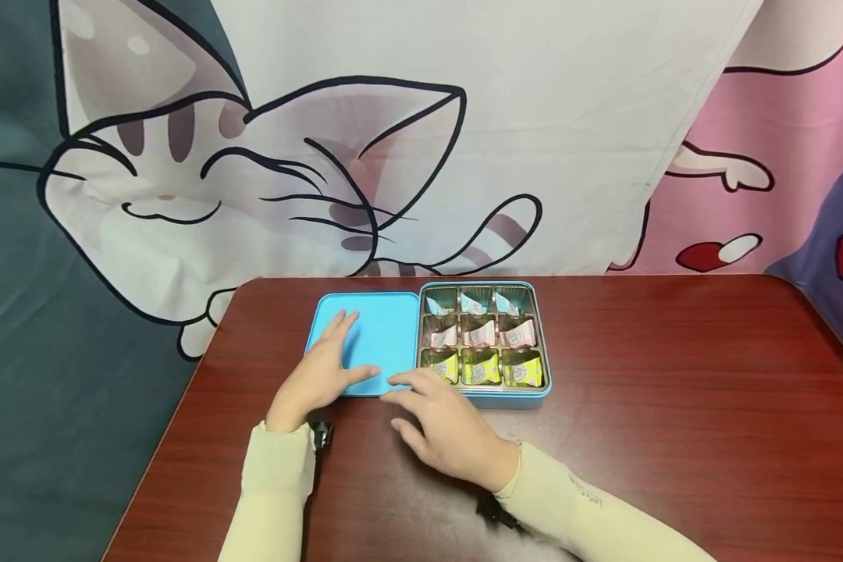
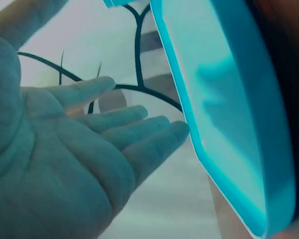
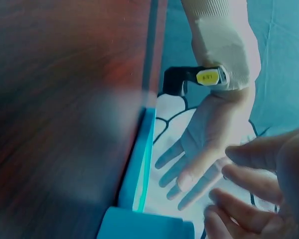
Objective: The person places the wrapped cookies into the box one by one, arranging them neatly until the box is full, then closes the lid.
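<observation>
A blue tin box (image 1: 509, 396) lies on the table with its blue lid (image 1: 386, 328) laid out flat on the left side. Inside the box a gold tray holds wrapped candies in rows: blue ones (image 1: 472, 304) at the back, pink ones (image 1: 481, 334) in the middle, yellow-green ones (image 1: 481, 370) in front. My left hand (image 1: 321, 373) hovers over the lid's left part, fingers extended and palm bare in the left wrist view. My right hand (image 1: 453, 429) is in front of the box near the lid's front corner, fingers loosely bent, holding nothing.
The brown wooden table (image 1: 674, 390) extends widely to the right of the box. Behind its far edge hangs a curtain (image 1: 569, 140) with a cartoon cat print. A black wrist camera mount (image 3: 182, 79) is strapped at the left sleeve.
</observation>
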Action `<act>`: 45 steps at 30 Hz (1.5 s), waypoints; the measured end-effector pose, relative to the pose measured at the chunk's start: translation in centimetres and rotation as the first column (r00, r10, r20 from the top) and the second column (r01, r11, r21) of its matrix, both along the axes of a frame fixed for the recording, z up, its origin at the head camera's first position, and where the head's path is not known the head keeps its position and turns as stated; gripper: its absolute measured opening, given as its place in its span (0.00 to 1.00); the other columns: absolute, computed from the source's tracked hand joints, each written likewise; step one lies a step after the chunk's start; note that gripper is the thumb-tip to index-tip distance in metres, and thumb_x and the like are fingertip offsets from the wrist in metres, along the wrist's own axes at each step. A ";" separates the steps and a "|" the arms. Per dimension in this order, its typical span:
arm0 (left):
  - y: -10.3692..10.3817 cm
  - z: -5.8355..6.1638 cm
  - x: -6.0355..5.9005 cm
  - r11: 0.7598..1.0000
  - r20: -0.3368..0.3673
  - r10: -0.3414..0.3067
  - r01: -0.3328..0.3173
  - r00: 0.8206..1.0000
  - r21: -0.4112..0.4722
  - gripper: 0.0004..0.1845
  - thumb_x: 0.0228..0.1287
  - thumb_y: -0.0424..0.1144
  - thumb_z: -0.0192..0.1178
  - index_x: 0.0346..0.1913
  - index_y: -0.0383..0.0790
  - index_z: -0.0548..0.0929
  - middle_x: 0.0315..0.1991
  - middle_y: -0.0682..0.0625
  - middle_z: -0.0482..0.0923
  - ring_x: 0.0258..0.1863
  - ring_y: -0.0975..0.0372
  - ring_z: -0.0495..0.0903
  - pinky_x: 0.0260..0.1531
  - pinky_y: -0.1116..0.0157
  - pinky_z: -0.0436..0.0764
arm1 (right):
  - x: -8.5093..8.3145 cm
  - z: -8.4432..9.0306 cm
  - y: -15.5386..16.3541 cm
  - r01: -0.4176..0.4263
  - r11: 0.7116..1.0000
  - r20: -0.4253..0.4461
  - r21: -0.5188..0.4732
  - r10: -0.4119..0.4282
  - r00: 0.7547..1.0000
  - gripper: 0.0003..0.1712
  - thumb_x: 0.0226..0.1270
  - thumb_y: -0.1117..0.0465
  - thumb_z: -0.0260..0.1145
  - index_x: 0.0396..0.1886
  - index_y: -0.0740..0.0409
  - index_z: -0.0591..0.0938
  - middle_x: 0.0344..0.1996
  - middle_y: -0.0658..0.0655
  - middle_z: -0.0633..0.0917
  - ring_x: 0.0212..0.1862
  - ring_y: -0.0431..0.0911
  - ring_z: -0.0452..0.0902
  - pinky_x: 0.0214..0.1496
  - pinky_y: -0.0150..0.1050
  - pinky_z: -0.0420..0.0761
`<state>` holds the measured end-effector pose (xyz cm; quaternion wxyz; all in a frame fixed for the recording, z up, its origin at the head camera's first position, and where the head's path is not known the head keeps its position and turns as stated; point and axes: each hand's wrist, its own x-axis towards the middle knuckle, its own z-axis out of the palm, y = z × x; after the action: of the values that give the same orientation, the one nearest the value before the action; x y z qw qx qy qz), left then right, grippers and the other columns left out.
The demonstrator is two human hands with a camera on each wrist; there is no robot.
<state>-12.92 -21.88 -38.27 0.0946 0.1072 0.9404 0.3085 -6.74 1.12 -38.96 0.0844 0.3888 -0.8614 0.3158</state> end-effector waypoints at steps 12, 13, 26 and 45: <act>-2.7 -0.8 -1.1 0.987 0.009 0.120 -0.118 0.993 -0.110 0.36 0.77 0.41 0.55 0.78 0.28 0.53 0.78 0.27 0.42 0.76 0.36 0.46 0.69 0.38 0.55 | 0.7 -0.7 -2.6 -0.107 0.942 0.055 0.317 0.095 0.994 0.30 0.70 0.52 0.69 0.69 0.58 0.76 0.70 0.65 0.70 0.71 0.53 0.65 0.72 0.43 0.65; -2.8 -0.9 -1.2 0.984 0.017 0.132 -0.129 0.991 -0.124 0.35 0.77 0.40 0.54 0.78 0.28 0.53 0.78 0.26 0.42 0.76 0.36 0.45 0.69 0.38 0.54 | 0.7 -0.8 -2.8 -0.105 0.937 0.063 0.333 0.089 0.994 0.32 0.70 0.51 0.69 0.69 0.58 0.75 0.71 0.66 0.69 0.72 0.54 0.65 0.73 0.44 0.64; -4.8 -1.8 -1.7 0.961 0.054 0.177 -0.160 0.983 -0.224 0.31 0.76 0.29 0.50 0.77 0.25 0.55 0.75 0.27 0.52 0.71 0.35 0.53 0.67 0.38 0.60 | 0.7 -2.0 -3.8 -0.116 0.888 0.250 0.444 0.002 0.968 0.43 0.70 0.46 0.68 0.77 0.57 0.64 0.76 0.71 0.57 0.78 0.60 0.50 0.77 0.51 0.54; -5.2 -1.6 -1.7 0.938 0.069 0.266 -0.242 0.961 -0.250 0.28 0.72 0.26 0.45 0.72 0.20 0.60 0.67 0.24 0.63 0.64 0.36 0.66 0.65 0.39 0.65 | 0.6 -2.5 -3.6 -0.127 0.885 0.219 0.447 0.030 0.975 0.40 0.70 0.45 0.67 0.75 0.57 0.67 0.76 0.68 0.58 0.78 0.58 0.50 0.78 0.47 0.52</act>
<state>-14.58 -27.10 -39.89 0.1137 -0.0431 0.9706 0.2078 -6.12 -2.47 -41.46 -0.1121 0.3976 -0.8990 0.1454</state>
